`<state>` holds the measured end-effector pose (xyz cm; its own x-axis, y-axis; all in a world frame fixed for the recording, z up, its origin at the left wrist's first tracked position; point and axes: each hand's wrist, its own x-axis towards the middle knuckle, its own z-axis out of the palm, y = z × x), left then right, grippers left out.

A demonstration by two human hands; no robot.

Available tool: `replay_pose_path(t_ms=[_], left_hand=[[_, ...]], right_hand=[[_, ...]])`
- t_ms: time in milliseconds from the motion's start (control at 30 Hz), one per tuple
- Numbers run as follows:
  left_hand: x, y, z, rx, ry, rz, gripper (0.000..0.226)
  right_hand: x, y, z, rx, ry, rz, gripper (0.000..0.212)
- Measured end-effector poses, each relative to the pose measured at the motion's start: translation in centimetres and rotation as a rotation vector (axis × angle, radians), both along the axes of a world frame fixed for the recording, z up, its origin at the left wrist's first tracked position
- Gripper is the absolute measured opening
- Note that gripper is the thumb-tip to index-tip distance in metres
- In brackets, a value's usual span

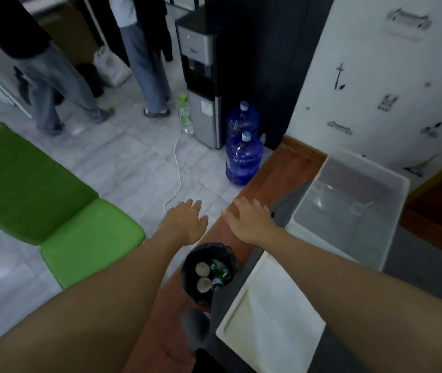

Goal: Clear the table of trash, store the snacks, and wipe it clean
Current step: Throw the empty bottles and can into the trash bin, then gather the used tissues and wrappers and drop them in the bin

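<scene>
Evidently the trash part looks handled: paper cups (202, 269) and a green can (220, 269) lie inside the black-bagged bin (187, 265). For the snacks, I would bring them to the clear storage box (396, 224) just right of the bin. Above the bin, left hand (185, 224) and right hand (252, 224) hover with fingers spread, holding nothing.

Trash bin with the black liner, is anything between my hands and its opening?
Nothing visible. The trash bin stands uncovered below the left hand and right hand, both open and empty; cups and a green can lie inside.
</scene>
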<state>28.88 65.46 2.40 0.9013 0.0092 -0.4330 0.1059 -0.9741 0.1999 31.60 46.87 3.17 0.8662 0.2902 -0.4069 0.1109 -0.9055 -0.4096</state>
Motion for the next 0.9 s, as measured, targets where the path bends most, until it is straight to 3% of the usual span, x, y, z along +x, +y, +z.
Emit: replay_pose_path(t_ms=[167, 467, 900], left_hand=[[-0.9, -2.6, 5.8, 0.061, -0.13, 0.008, 0.062], [-2.4, -10.4, 12.1, 0.056, -0.287, -0.071, 0.062], [-3.0, -25.4, 14.5, -0.074, -0.384, -0.456, 0.061]], right_hand=[[-0.5, -2.4, 5.2, 0.029, -0.175, 0.032, 0.072], [-3.8, -11.5, 10.8, 0.014, -0.309, -0.082, 0.066], [-12.5, -25.9, 12.7, -0.032, -0.276, -0.468, 0.069]])
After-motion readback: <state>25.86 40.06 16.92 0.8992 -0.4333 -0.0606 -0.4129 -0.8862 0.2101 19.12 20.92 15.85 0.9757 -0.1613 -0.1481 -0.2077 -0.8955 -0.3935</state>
